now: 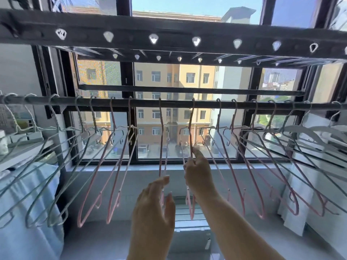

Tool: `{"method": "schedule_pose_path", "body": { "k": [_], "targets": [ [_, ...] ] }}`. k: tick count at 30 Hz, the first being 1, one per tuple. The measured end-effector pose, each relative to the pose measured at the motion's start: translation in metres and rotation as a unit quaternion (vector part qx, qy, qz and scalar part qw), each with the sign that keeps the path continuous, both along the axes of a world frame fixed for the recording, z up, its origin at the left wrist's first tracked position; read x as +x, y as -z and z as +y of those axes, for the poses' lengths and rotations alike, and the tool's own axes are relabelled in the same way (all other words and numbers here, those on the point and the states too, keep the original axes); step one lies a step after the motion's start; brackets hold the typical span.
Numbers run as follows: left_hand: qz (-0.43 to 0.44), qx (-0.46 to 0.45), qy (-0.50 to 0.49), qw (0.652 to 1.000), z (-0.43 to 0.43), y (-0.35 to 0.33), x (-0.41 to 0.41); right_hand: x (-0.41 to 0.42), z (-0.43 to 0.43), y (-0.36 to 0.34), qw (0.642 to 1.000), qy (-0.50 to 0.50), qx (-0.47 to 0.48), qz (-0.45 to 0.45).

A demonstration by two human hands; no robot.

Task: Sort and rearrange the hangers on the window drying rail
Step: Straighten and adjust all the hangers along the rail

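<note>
A dark drying rail [174, 104] runs across the window. Several pale blue-grey hangers [56, 166] hang on its left part, several pink hangers [116, 166] in the middle, and more pink and grey ones [281, 156] on the right. My right hand [197, 169] grips the side of one pink hanger [191, 128] hooked at the rail's middle. My left hand [154, 207] has loosely bent fingers around the lower end of the neighbouring pink hanger [161, 139], fingertips touching it.
A dark overhead rack [169, 38] with a row of holes spans the top. A second bar [187, 90] sits behind the rail. A pale cloth [28, 212] hangs at lower left, a white one [293, 203] at the right. The window sill [112, 168] lies beyond.
</note>
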State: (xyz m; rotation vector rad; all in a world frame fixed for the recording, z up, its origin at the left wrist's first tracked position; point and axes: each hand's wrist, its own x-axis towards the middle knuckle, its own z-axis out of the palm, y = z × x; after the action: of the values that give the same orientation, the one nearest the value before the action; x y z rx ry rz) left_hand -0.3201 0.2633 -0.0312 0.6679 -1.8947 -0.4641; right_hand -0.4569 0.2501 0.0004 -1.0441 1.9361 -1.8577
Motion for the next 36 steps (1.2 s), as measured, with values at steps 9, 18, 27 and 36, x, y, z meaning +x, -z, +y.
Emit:
{"method": "schedule_pose_path", "body": {
  "k": [9,18,27,36],
  "targets": [
    [-0.023,0.012,0.060,0.998,0.015,0.011,-0.017,-0.005,-0.001,-0.003,0.999,0.004,0.007,0.038],
    [-0.008,0.007,0.044,0.999,0.013,0.010,-0.005,0.002,0.015,-0.007,0.993,0.023,0.083,0.077],
    [0.111,-0.036,-0.129,0.985,-0.022,-0.028,0.062,0.053,0.030,-0.030,0.935,-0.029,0.071,0.346],
    [0.081,0.007,-0.211,0.974,-0.055,-0.025,0.142,0.098,-0.040,-0.043,0.949,-0.154,0.110,0.252]
  ]
}}
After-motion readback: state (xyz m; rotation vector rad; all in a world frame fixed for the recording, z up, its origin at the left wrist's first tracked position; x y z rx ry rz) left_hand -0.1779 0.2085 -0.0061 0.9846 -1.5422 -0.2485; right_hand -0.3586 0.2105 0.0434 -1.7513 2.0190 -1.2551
